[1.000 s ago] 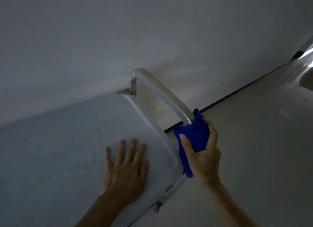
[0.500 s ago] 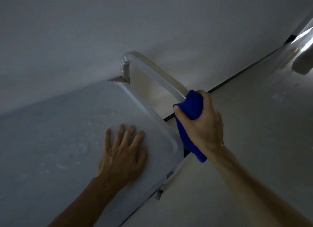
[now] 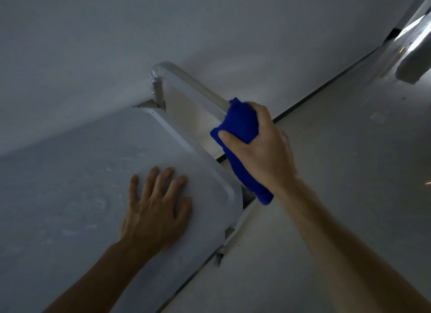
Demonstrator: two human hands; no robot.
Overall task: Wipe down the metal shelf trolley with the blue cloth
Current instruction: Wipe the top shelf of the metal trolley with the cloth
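Observation:
The metal trolley's flat top shelf (image 3: pixel 77 172) fills the lower left, dull grey with faint smears. Its tubular handle bar (image 3: pixel 186 81) arches off the shelf's far right end. My right hand (image 3: pixel 263 147) is closed around that bar with the blue cloth (image 3: pixel 240 123) wrapped between palm and tube; a tail of cloth hangs down past the shelf corner. My left hand (image 3: pixel 158 207) lies flat on the shelf near its right corner, fingers spread, holding nothing.
A pale wall (image 3: pixel 163 27) stands right behind the trolley. Pale floor (image 3: pixel 338 172) lies to the right, with a dark skirting line along the wall's foot. A shiny metal object (image 3: pixel 412 67) sits at the far upper right. The light is dim.
My right hand with the cloth has slid up along the handle bar, away from the shelf corner. The left hand has stayed flat on the shelf.

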